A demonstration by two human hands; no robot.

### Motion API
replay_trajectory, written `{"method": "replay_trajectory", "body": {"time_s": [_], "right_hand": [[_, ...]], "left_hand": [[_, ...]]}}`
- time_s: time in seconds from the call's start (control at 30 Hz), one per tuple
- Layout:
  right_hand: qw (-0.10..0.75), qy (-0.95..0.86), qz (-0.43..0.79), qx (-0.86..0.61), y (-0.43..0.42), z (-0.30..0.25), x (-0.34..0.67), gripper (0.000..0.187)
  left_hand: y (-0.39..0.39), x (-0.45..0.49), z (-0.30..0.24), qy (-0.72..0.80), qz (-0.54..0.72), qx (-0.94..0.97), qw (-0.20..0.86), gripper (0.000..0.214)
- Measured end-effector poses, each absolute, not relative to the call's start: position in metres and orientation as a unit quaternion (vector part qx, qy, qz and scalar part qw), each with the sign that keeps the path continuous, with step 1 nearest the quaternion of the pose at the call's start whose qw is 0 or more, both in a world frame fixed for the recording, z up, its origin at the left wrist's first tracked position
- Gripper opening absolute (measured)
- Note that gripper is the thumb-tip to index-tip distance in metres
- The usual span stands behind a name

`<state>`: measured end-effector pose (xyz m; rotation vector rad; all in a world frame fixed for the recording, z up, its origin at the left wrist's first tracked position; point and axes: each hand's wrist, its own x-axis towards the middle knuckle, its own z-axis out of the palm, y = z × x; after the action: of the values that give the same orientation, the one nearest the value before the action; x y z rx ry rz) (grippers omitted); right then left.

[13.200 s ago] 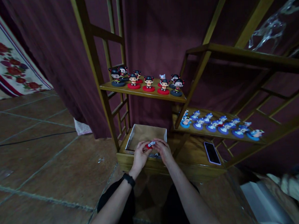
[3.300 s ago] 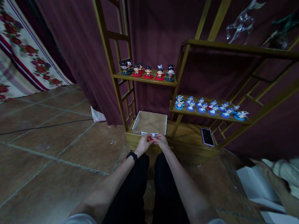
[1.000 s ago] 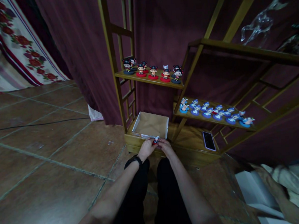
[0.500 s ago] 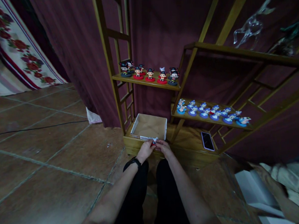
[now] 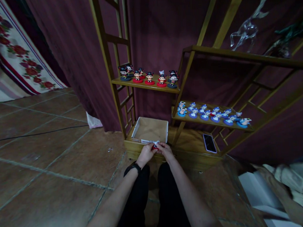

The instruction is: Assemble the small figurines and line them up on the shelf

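Observation:
My left hand (image 5: 145,154) and my right hand (image 5: 165,150) meet in front of me, fingers pinched together on one small figurine with a red base (image 5: 155,146). They hover just before the near edge of an open cardboard box (image 5: 150,129), which stands on the bottom board of a wooden shelf unit (image 5: 194,143). A black band sits on my left wrist.
Several red- and dark-based figurines (image 5: 149,78) line the upper shelf, several blue ones (image 5: 210,113) the lower right shelf. A phone (image 5: 209,143) lies on the bottom board. A glass horse (image 5: 246,29) tops the right shelf. White boxes (image 5: 259,196) lie at the right on the tiled floor.
Both hands have stayed together on the small figurine in front of the box. Only the view has shifted slightly.

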<state>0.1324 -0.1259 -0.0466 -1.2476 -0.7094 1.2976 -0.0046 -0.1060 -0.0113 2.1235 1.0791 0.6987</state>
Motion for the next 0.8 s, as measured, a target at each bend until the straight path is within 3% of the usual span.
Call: {"method": "replay_trajectory", "body": {"time_s": [0.8], "right_hand": [[0.561,-0.304,0.600,-0.483,-0.133,-0.034,0.129,0.035]], "left_hand": [[-0.089,-0.009,-0.043,0.431,0.351,0.682,0.476,0.028]]}}
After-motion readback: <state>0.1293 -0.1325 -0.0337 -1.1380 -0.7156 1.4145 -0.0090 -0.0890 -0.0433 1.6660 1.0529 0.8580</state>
